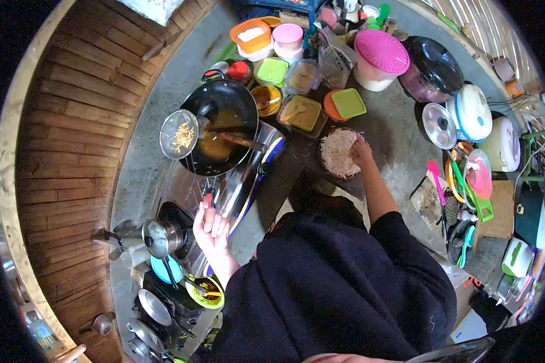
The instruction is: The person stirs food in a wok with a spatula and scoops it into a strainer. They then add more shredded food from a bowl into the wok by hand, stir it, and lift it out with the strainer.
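My left hand (212, 228) is closed around the handle of a wire strainer (189, 115). Golden fried shreds (183, 138) lie in its mesh, which is over the left rim of a black wok (239, 100). Brown oil (218, 145) covers the wok's bottom, and a wooden spatula (242, 141) rests in it with its handle across the right rim. To the right, my right hand (362, 151) dips into a bowl of pale raw shreds (338, 154), its fingers curled into the shreds.
The wok stands on a steel gas stove (184, 190), with a lidded pot (161, 238) on the nearer burner. Lidded food tubs (301, 113) crowd the back. A pink-lidded container (381, 54), a dark pot (431, 69) and a rice cooker (469, 113) line the right side.
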`<state>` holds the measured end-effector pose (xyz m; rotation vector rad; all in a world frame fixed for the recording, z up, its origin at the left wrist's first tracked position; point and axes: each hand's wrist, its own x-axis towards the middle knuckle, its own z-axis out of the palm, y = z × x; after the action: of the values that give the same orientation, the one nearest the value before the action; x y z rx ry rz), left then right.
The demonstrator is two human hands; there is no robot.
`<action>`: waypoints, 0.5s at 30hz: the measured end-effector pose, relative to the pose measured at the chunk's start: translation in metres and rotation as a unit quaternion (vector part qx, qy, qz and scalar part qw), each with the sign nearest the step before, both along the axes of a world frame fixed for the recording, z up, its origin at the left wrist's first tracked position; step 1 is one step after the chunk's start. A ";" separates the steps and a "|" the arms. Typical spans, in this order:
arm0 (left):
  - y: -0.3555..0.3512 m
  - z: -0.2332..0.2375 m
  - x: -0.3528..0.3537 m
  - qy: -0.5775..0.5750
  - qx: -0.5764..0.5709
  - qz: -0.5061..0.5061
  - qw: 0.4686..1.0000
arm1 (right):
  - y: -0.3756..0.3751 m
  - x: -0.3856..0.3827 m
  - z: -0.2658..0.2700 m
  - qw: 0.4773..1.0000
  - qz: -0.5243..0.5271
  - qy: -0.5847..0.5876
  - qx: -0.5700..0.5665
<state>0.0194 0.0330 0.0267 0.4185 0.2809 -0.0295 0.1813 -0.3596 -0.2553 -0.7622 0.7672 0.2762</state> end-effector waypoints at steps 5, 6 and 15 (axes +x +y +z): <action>0.002 -0.004 0.001 -0.014 -0.010 -0.005 1.000 | 0.017 0.019 0.050 0.992 0.041 -0.117 -0.003; 0.002 -0.005 0.001 -0.014 -0.011 0.000 1.000 | 0.028 0.026 0.064 0.992 0.046 -0.117 -0.003; -0.004 -0.001 -0.004 -0.002 -0.008 0.021 1.000 | 0.179 0.098 0.200 0.953 0.195 -0.231 0.038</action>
<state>0.0157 0.0289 0.0254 0.3973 0.2854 0.0104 0.2788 -0.1804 -0.0552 -0.8612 0.1578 0.4594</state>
